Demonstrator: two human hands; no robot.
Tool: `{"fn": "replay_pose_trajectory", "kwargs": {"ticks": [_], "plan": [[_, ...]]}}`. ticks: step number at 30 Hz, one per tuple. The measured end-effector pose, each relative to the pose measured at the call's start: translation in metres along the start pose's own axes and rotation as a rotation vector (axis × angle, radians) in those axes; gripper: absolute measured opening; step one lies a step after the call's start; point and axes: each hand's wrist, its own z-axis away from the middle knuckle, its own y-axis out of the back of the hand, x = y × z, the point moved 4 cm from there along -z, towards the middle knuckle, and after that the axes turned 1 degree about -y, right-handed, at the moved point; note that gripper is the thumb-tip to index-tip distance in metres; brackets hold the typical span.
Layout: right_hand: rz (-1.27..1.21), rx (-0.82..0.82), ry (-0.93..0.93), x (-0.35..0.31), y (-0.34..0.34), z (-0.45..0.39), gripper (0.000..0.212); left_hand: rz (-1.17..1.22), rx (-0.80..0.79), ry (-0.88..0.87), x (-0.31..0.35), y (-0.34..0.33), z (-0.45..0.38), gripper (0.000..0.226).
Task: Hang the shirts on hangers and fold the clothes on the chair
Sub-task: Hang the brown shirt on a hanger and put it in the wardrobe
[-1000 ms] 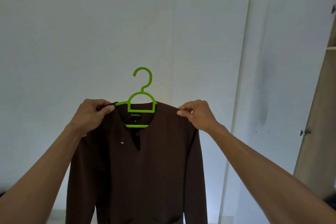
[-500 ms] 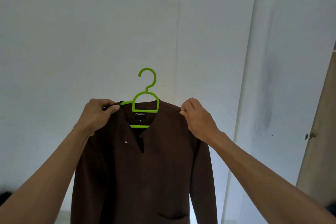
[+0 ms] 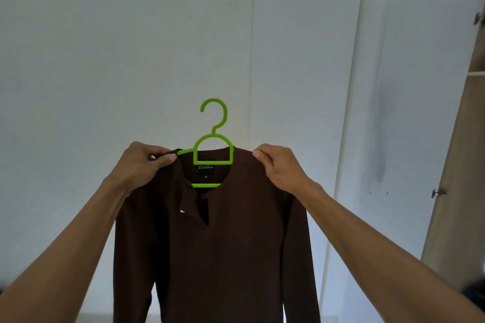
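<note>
1 long-sleeved dark brown shirt [image 3: 223,244] hangs at 6 o'clock on a bright green plastic hanger [image 3: 213,144]. The left hand [image 3: 143,165] pinches its 9 o'clock shoulder, the right hand [image 3: 280,168] pinches the 3 o'clock one. Hanging it up and folding appear left.

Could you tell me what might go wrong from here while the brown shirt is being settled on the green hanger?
1. The hanger arm shows bare beside the left hand, so that shoulder of the shirt may not be seated and could slide off.
2. The hook hangs on nothing; only the left hand and the right hand carry the load, so letting go of either could tip the shirt.
3. The collar flap by the button is folded over and may crease.
</note>
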Motion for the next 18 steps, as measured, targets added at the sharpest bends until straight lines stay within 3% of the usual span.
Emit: {"fn": "replay_pose_trajectory", "kwargs": {"ticks": [8, 14, 18], "plan": [[0.007, -0.02, 0.07, -0.005, -0.005, -0.005, 0.027, 0.006, -0.016, -0.032, 0.004, -0.002, -0.009, 0.007], [0.038, -0.149, -0.022, 0.023, -0.002, 0.005, 0.018, 0.031, -0.033, -0.016, -0.01, -0.004, -0.01, 0.007], [0.024, -0.147, -0.022, 0.017, -0.006, -0.001, 0.032, 0.065, -0.054, -0.018, -0.015, -0.008, -0.016, 0.008]]}}
